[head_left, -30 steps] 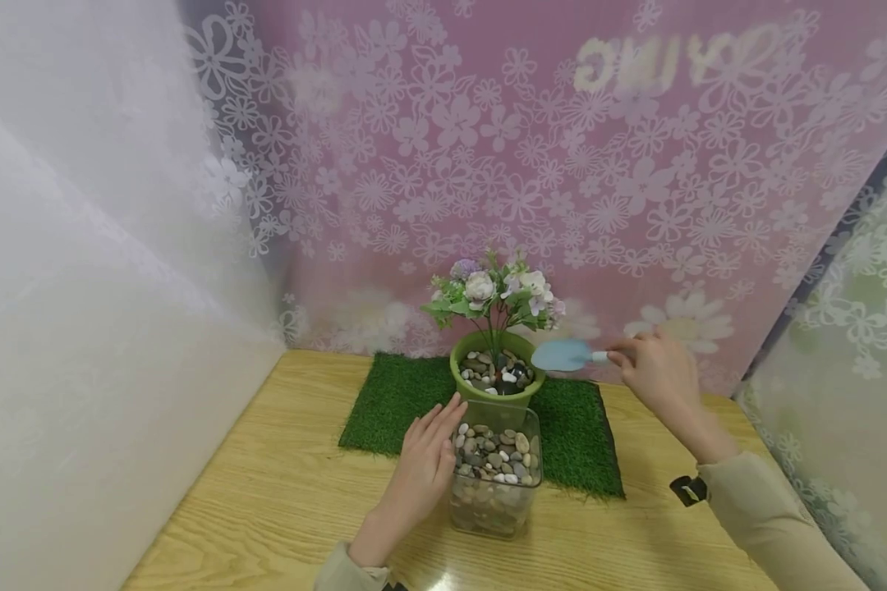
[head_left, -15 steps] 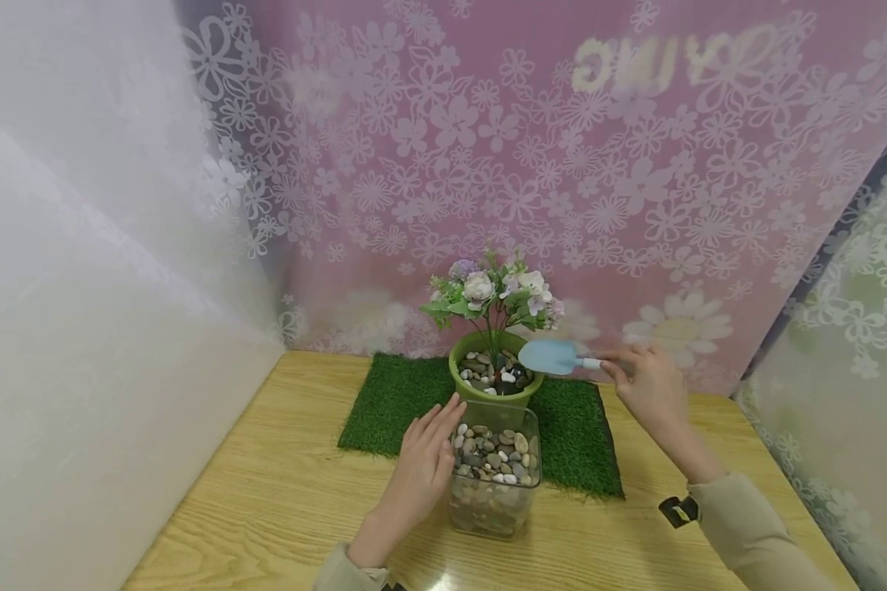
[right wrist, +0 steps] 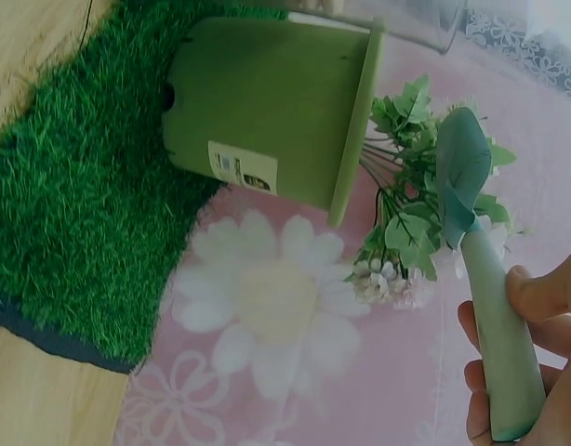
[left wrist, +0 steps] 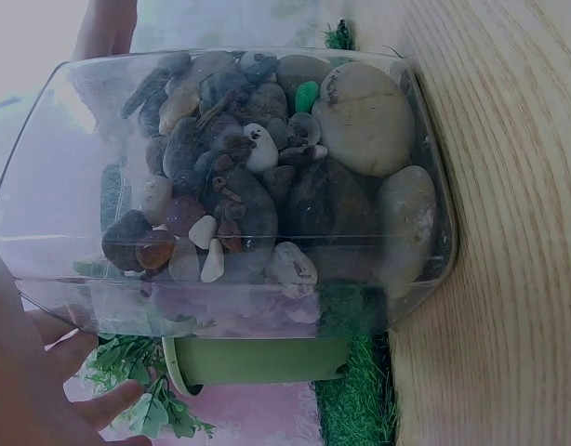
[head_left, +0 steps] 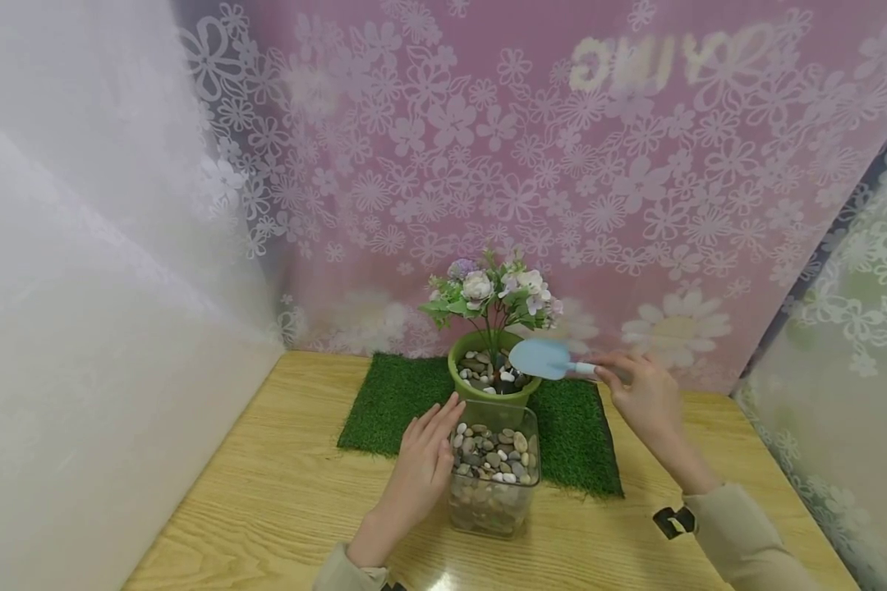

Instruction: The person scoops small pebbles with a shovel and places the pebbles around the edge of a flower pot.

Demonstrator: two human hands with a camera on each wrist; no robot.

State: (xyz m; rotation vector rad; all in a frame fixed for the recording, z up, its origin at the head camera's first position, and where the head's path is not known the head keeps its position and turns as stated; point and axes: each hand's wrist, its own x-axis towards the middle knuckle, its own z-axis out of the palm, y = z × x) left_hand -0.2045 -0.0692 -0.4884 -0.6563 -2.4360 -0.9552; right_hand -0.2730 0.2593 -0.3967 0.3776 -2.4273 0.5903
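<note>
My right hand (head_left: 646, 404) grips the pale handle of a small light-blue trowel (head_left: 541, 359), its blade over the right side of the green flowerpot (head_left: 510, 399). In the right wrist view the fingers and thumb wrap the handle, and the trowel blade (right wrist: 462, 167) looks bare. White and purple flowers (head_left: 480, 287) rise from the pot, with pebbles (head_left: 475, 367) around the stems. In front stands a clear square container (head_left: 492, 486), partly filled with pebbles (head_left: 494, 460). Along its left side my left hand (head_left: 420, 461) rests with straight fingers at the rim.
The pot stands on a green artificial-grass mat (head_left: 584, 443), on a light wooden table (head_left: 266, 492). A pink flowered cloth (head_left: 443, 164) hangs close behind. White sheeting (head_left: 103, 287) is on the left and patterned sheeting (head_left: 872, 345) on the right.
The right hand and trowel have moved left, bringing the blade from the pot's right edge to over its pebbles. My left hand has stayed at the container.
</note>
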